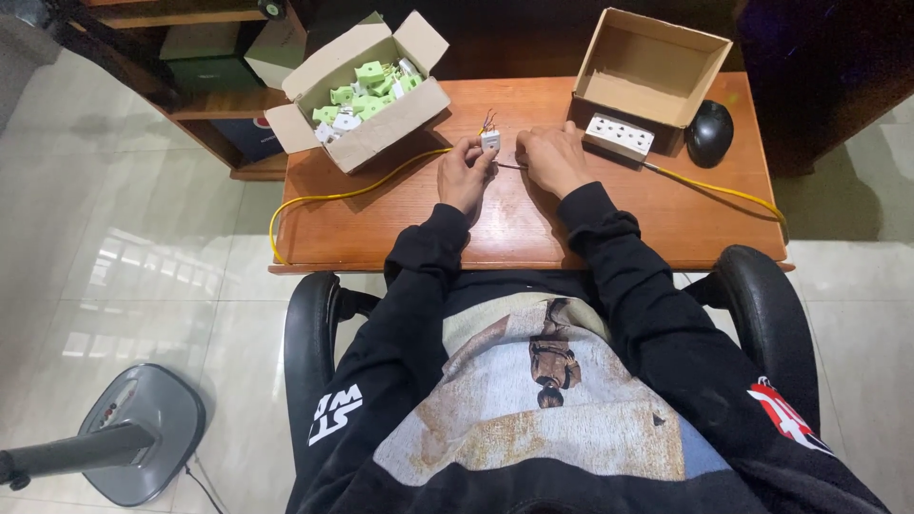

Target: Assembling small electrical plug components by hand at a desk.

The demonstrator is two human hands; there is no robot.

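My left hand (464, 174) holds a small white socket part (490, 140) with short coloured wire ends sticking up from it, over the middle of the wooden table (381, 228). My right hand (550, 157) rests just right of it with fingers curled, pinching a thin dark tool or wire that points toward the part. A yellow cable (324, 199) runs from the hands leftward and loops off the table's left edge. A white multi-socket strip (619, 136) lies just right of my right hand.
An open cardboard box (360, 90) with several green and white parts stands at the back left. An empty open box (650, 67) stands at the back right, a black mouse (710, 132) beside it. A fan base (138, 433) is on the tiled floor.
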